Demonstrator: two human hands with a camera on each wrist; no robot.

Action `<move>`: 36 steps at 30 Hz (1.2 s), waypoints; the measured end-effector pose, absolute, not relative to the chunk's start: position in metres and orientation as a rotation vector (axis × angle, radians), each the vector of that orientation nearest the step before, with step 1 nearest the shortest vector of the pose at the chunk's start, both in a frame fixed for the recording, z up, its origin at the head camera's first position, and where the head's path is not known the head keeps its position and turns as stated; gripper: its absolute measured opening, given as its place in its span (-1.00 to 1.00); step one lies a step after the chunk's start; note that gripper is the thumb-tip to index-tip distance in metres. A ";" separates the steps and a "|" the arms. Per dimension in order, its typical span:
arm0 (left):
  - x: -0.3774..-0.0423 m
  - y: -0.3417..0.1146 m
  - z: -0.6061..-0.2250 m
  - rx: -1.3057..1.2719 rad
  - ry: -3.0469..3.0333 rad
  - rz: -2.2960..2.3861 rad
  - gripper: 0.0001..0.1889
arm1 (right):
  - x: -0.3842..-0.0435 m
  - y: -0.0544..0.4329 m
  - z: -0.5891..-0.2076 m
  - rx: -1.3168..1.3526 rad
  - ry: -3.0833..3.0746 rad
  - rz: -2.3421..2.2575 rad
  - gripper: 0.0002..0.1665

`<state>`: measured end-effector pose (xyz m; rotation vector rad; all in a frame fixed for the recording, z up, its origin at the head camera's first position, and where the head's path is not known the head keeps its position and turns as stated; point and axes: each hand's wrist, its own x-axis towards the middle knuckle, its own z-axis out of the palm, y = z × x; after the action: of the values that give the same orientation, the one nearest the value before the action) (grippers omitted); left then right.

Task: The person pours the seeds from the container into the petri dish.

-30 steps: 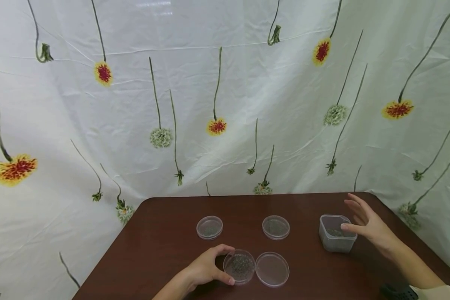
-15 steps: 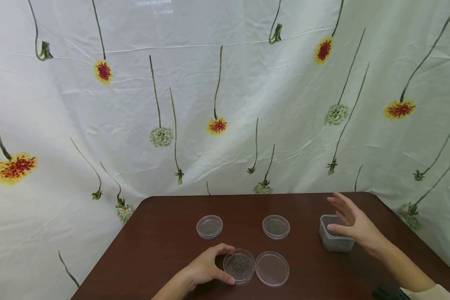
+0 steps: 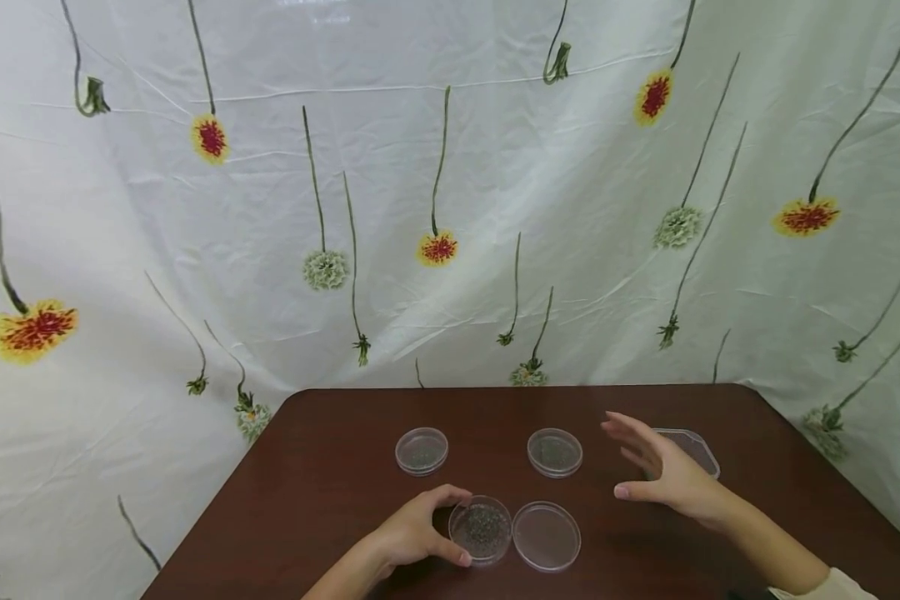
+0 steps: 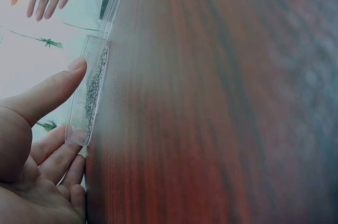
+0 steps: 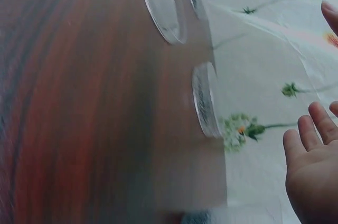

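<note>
My left hand point(image 3: 414, 532) grips the left side of a clear petri dish point(image 3: 482, 527), thumb at the near edge and fingers at the far edge. In the left wrist view, small dark grains point(image 4: 95, 92) lie along the dish's bottom. Right beside it on the table is a clear, shallow petri dish lid point(image 3: 547, 537) with nothing in it. My right hand point(image 3: 671, 479) is in the air to the right of the lid, fingers spread and holding nothing. It partly covers a translucent plastic tub point(image 3: 697, 451) behind it.
Two petri dishes with some dark contents stand farther back, one left point(image 3: 422, 451) and one right point(image 3: 555, 452). The brown table point(image 3: 330, 467) ends at a white flower-printed cloth point(image 3: 382, 325) hanging behind it.
My right hand has moved left, from beside and over the plastic tub to a spot between it and the petri dishes. The left hand keeps its grip on the petri dish in place.
</note>
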<state>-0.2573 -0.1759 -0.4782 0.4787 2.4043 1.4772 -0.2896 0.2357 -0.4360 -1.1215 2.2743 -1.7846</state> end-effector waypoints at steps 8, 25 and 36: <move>-0.257 -0.175 -0.477 0.473 2.408 1.479 -0.22 | -0.287 0.216 -0.448 -1.123 2.226 -1.725 0.03; -0.258 -0.174 -0.478 0.475 2.408 1.480 -0.22 | -0.284 0.206 -0.470 -1.117 2.139 -1.485 -0.04; -0.259 -0.175 -0.480 0.476 2.392 1.488 -0.22 | -0.289 0.197 -0.480 -1.217 2.388 -1.015 0.20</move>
<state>-0.2586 -0.1754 -0.4797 0.4760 2.3921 1.4876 -0.2895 0.1966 -0.4796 -1.2172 2.3879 -1.0150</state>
